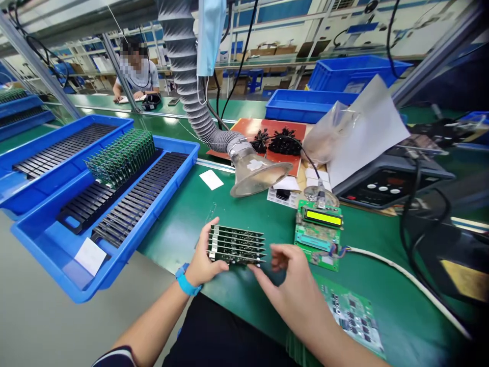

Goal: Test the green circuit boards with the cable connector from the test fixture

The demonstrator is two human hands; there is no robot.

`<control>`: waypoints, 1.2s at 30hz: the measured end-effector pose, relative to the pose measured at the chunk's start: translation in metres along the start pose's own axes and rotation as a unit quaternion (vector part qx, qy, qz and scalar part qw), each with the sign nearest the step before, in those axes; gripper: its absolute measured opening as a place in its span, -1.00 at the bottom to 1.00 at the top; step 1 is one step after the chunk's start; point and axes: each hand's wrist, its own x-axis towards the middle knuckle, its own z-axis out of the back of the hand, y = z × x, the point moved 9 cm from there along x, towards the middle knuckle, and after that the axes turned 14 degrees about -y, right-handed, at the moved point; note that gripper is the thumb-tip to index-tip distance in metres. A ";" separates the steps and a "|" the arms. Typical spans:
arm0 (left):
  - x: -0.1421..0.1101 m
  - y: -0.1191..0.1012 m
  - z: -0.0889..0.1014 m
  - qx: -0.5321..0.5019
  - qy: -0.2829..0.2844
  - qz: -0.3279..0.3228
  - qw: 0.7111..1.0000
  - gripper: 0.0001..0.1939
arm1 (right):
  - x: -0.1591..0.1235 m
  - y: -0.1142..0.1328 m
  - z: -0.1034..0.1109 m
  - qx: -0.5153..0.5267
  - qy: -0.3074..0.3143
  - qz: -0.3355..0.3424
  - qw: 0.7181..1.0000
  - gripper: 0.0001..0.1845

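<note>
Several small circuit boards [237, 245], dark with white connectors at their left ends, form a layered panel stack above the green bench. My left hand [206, 257] is closed around the left end of this stack, thumb along its near side. At the right end is my right hand [292, 272], its thumb at the near corner and its curled fingers apart from the thumb; whether the thumb touches is unclear. A blue band [187, 280] circles my left wrist. Right of the stack lies a green test board [318, 239] with a lit yellow display [323, 217]. Under my right forearm is a larger circuit board panel [355, 316].
Blue trays [72, 285] with black slotted racks stand at left; one rack holds upright green boards [122, 155]. A fume hood [260, 176] hangs over the bench. A grey control unit [393, 186] and cables sit right. Another person [137, 76] sits across.
</note>
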 end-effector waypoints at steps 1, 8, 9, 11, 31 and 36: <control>0.000 0.001 -0.002 0.008 0.003 -0.001 1.000 0.07 | -0.003 -0.006 -0.005 0.000 0.016 -0.029 0.999 -0.50; -0.002 -0.002 -0.004 0.106 0.046 -0.025 0.993 0.25 | -0.027 -0.015 -0.050 0.053 0.155 -0.106 0.981 -0.20; -0.004 -0.005 -0.003 0.130 0.061 -0.028 0.989 0.24 | -0.027 -0.015 -0.050 0.058 0.154 -0.112 0.980 -0.20; -0.011 -0.008 -0.001 0.179 0.094 -0.034 0.979 0.13 | -0.027 -0.012 -0.049 0.065 0.166 -0.117 0.977 -0.21; -0.056 -0.065 -0.145 0.084 0.328 0.188 0.922 -0.45 | -0.028 -0.058 0.153 0.091 0.086 -0.323 0.938 -0.65; -0.088 -0.028 -0.151 0.109 0.323 0.240 0.909 -0.44 | -0.074 -0.091 0.153 0.100 0.059 -0.417 0.901 -0.53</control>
